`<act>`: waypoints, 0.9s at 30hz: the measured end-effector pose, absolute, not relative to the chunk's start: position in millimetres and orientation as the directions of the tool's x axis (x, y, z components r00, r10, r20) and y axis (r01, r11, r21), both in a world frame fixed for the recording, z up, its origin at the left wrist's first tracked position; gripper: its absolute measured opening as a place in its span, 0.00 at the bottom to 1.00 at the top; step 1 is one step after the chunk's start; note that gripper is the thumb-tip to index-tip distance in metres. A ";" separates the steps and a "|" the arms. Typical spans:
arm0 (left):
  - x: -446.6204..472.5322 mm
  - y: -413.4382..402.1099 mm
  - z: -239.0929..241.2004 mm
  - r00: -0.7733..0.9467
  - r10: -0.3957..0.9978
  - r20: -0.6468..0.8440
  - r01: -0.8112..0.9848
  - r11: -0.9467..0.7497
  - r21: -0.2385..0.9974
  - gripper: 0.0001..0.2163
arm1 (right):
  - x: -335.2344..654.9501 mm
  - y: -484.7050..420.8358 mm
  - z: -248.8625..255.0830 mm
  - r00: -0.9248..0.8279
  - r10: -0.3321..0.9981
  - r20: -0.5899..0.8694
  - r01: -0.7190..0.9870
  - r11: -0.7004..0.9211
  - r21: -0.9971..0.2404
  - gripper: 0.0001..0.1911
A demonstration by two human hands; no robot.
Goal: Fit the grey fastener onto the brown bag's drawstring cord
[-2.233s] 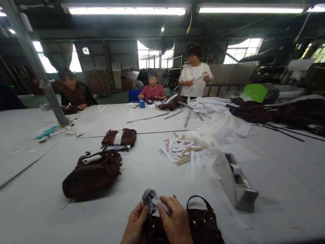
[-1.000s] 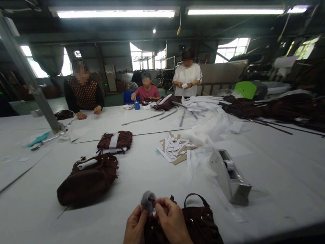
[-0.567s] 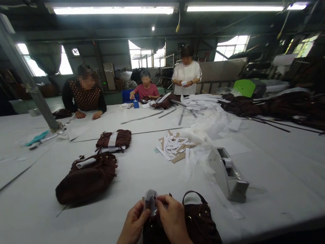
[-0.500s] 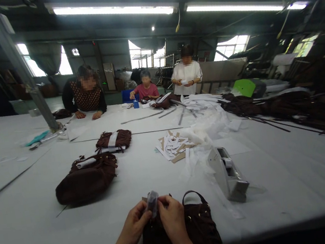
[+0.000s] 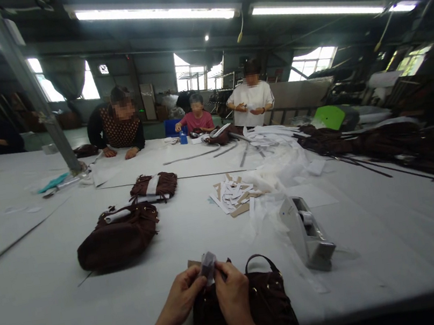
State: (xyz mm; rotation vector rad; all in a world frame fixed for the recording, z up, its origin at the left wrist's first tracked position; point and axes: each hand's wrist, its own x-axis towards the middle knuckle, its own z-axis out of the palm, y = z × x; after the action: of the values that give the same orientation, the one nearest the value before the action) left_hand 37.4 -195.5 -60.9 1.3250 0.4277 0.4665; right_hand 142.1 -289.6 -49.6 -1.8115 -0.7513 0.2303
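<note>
While the left hand [image 5: 185, 292] pinches a crinkled, translucent wrap [image 5: 208, 266], the right hand [image 5: 233, 289] grips its other edge narrowly. The wrap sits at the top of a soft brown bag [image 5: 274, 306], its long axis near upright, upper end leaning right. A grey, angular dispenser [image 5: 321, 257] on the white table [image 5: 369, 254] contains a pale roll [image 5: 306, 218].

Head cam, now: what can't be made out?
All in the head view:
Pale wrapping: inside hidden by its folds and the left hand.
Right hand: exact grip hidden by its own knuckles.
Near brown bag: lower end cut off by the bottom edge.
Dark brown pile: cut off by the right edge.
</note>
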 end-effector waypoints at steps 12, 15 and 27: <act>34.9 -195.9 -63.0 0.799 0.600 -0.023 -0.108 0.182 0.977 0.13 | 148.1 -295.6 -46.8 0.467 0.877 -0.110 0.062 -0.157 -0.986 0.19; 33.7 -201.5 -64.8 0.785 0.618 -0.051 -0.142 0.259 0.955 0.14 | 145.0 -300.4 -41.5 0.460 0.888 -0.007 0.287 -0.156 -0.945 0.15; 27.9 -201.9 -66.0 0.725 0.688 0.033 0.153 -0.208 0.966 0.12 | 155.9 -297.8 -41.9 0.369 0.928 0.052 0.422 -0.117 -0.899 0.11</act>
State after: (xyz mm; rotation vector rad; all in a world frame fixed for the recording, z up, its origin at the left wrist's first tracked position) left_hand 27.9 -201.9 -66.0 1.7421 0.6693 0.5614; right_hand 155.9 -297.8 -41.9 -1.7118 -1.2028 0.6915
